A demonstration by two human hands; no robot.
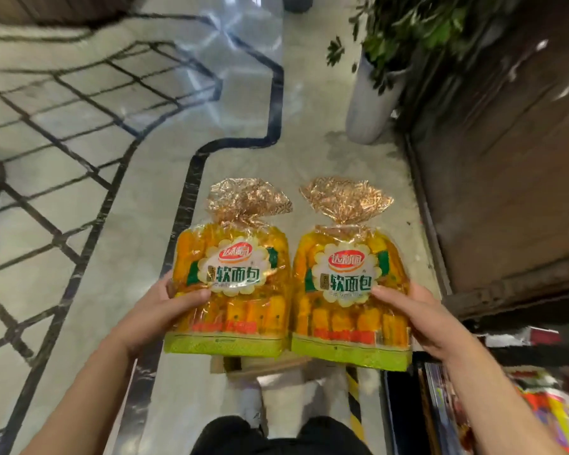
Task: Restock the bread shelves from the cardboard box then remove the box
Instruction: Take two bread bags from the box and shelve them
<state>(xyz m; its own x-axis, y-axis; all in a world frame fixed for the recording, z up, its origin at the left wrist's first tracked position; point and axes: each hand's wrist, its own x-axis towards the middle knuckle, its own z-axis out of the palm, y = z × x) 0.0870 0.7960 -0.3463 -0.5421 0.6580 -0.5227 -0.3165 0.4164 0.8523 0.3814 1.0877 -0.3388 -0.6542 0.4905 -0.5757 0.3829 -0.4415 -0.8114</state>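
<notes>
1. Left hand (pixel 165 305) grips the left bread bag (pixel 234 284); right hand (pixel 419 311) grips the right bread bag (pixel 349 293), side by side above the floor (pixel 128 224).
2. Judged midway: neither bag shelved; cardboard box (pixel 243 364) removal pending.

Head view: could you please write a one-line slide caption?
Left hand grips the left bread bag, right hand the right bread bag, side by side over the floor.
</notes>
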